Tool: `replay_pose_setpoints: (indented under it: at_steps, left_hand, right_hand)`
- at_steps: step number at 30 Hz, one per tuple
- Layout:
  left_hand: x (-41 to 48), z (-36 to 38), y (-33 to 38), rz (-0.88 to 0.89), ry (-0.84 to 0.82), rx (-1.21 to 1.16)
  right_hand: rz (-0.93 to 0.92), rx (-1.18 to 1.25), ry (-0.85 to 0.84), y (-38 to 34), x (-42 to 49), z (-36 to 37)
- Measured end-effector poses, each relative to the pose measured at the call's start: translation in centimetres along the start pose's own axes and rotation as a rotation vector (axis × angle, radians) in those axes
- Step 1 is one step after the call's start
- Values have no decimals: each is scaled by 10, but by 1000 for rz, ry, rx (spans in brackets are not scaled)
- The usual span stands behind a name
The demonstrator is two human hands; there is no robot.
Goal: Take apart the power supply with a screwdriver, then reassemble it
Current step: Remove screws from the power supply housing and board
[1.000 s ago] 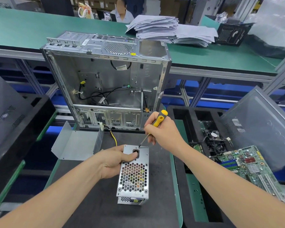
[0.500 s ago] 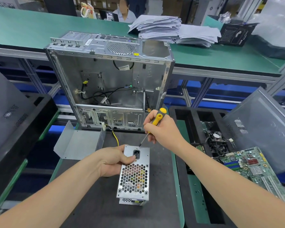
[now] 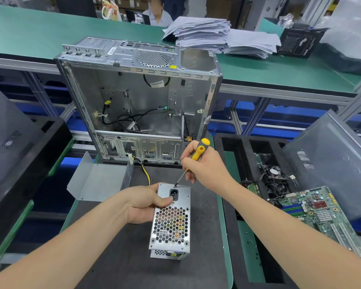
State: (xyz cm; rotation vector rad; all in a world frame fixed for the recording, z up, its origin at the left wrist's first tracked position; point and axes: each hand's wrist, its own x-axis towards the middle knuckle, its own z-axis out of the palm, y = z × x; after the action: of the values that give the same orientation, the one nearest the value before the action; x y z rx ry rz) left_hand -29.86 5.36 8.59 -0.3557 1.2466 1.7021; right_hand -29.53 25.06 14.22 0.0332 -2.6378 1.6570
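Mid-job: gripping power supply (image 3: 172, 226) with left hand (image 3: 143, 203), clutching screwdriver (image 3: 199, 152) in right hand (image 3: 206, 167), tip on a screw (image 3: 175, 186); undoing or refastening, can't tell.

Both forearms forward, left hand (image 3: 142, 205) and right hand (image 3: 204, 165) with curled fingers (image 3: 187, 163).

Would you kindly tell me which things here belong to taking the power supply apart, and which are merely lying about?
In the job: silver perforated metal power supply box, held by the left hand; yellow-and-black-handled screwdriver, gripped by the right hand.
Lying about: open grey metal computer case; green circuit board; stack of white papers.
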Motion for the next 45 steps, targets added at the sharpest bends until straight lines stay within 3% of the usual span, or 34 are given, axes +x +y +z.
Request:
replay_pose_setpoints:
  at_steps: [38,45]
  left_hand:
    - [4,-4,0,20,-67,42]
    - [2,-4,1,31,-77,45]
  right_hand:
    - [-79,-100,-157,-8,0,-6]
    - [-164,-116,-105,-17,-6,-4]
